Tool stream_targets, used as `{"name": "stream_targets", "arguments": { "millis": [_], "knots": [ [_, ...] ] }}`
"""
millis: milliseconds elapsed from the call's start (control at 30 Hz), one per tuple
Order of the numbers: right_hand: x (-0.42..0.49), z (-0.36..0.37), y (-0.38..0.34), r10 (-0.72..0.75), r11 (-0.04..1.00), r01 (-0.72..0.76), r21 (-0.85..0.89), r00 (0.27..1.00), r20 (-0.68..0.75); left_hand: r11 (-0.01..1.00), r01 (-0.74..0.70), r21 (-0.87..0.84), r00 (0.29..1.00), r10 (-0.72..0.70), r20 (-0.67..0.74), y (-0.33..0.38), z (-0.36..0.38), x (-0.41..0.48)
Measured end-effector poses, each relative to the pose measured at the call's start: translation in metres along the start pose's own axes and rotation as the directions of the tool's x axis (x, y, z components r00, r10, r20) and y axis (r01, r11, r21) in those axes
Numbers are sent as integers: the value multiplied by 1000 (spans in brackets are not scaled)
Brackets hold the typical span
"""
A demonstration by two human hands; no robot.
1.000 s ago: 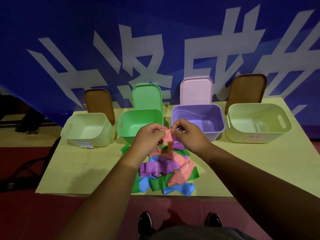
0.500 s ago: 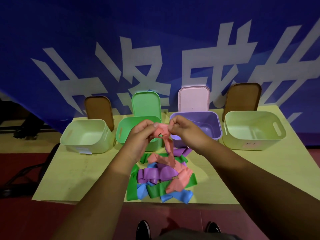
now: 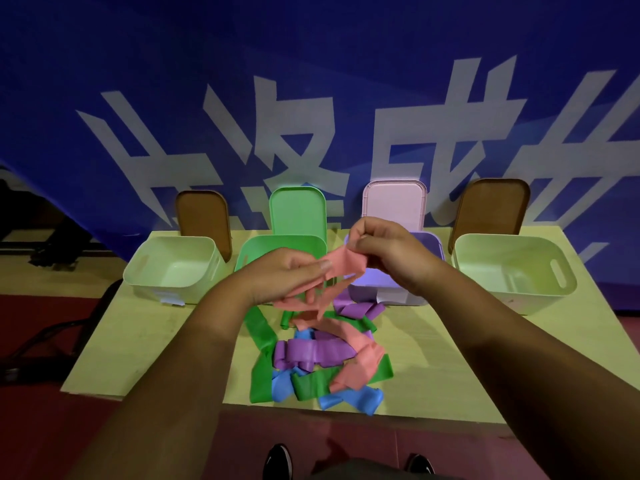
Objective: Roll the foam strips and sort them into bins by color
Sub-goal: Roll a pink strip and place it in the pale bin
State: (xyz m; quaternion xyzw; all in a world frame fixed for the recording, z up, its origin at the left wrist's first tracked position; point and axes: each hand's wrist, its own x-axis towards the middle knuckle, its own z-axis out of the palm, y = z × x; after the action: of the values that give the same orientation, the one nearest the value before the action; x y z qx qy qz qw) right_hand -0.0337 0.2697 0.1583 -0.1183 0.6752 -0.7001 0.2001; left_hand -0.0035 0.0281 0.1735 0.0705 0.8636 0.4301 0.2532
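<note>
Hands hold 1 pink foam strip between them: the left hand pinches it under the thumb, and the right hand pinches its other end. Since 1 second ago the strip has risen off the pile on the surface, so rolling looks barely begun. Its tail blurs below. The right hand hides most of the purple bin.

Dim overall — light pools on the table and far banner; near edges dark, bowed, slightly soft.
</note>
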Motion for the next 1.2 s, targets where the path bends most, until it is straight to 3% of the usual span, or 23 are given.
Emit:
{"name": "stream_targets", "arguments": {
  "millis": [67,167,233,333,400,600,700,867,933,1033,1100,1200],
  "knots": [
    [1,0,-5,-3,988,3,-155,1000,-2,965,79,249,994,-96,59,9,-7,-1],
    [5,0,-13,40,905,-29,-425,999,16,788,244,565,953,-304,13,19,-13,5],
    [9,-1,-16,73,777,-29,-629,996,44,720,402,566,866,-500,21,24,-14,8],
    [10,4,-19,135,494,69,-867,979,155,643,587,491,695,-712,102,41,-9,5],
    [10,9,-20,209,400,94,-912,959,191,608,612,506,643,-755,128,51,-3,7],
    [10,14,-22,275,375,65,-925,945,178,603,539,588,652,-740,161,62,-7,13],
    [9,9,-21,381,356,-38,-934,918,108,584,551,596,637,-756,151,51,-6,16],
    [11,14,-17,604,150,-163,-975,796,-40,486,561,670,586,-805,93,51,-5,18],
    [11,17,-17,638,147,-164,-975,770,-33,473,547,691,587,-805,87,51,-6,20],
    [15,16,-16,567,206,-76,-976,822,55,546,553,629,634,-766,107,40,-9,23],
    [14,11,-15,461,340,-24,-940,876,144,632,484,605,741,-664,100,35,-12,22],
    [10,1,-11,279,648,-42,-761,942,187,801,239,549,919,-369,138,18,-15,22]
  ]
}}
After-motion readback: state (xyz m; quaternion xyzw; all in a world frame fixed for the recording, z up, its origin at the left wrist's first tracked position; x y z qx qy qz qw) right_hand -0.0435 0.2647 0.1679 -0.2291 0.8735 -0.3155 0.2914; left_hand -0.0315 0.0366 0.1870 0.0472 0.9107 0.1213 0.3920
